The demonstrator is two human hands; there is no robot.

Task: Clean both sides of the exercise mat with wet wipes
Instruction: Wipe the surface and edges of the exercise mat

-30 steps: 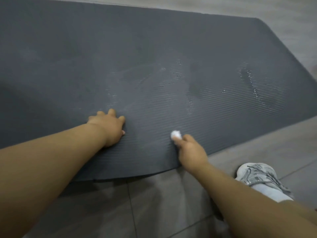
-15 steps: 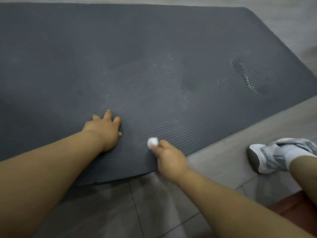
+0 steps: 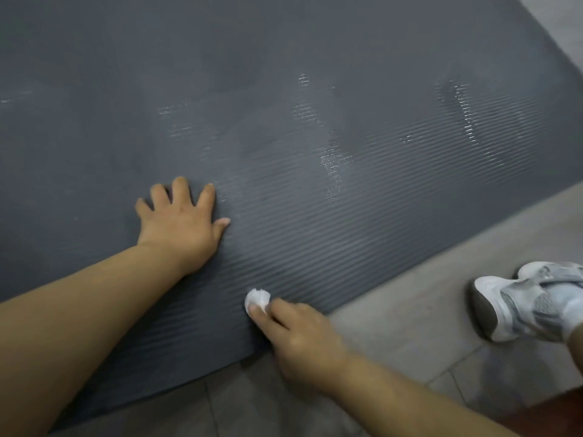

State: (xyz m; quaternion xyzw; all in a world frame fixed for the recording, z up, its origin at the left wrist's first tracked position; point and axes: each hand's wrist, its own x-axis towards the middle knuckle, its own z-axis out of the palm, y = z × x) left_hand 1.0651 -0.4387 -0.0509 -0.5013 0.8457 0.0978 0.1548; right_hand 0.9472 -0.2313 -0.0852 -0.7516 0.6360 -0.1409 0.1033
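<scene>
A dark grey ribbed exercise mat (image 3: pixel 315 89) lies flat on the floor and fills most of the view. Wet streaks glisten on its middle and right part. My left hand (image 3: pixel 181 220) rests flat on the mat, fingers spread, a little in from the near edge. My right hand (image 3: pixel 299 339) pinches a small balled-up white wet wipe (image 3: pixel 257 299) and presses it on the mat close to its near edge.
Grey floor tiles (image 3: pixel 410 310) run along the mat's near side. My foot in a white and grey sneaker (image 3: pixel 520 304) sits on the tiles at the right. A reddish-brown strip (image 3: pixel 561 414) shows at the bottom right corner.
My right hand has dragged the wipe left and toward me, near the mat's edge. My left hand has spread its fingers flat. The sneaker has shifted to the right.
</scene>
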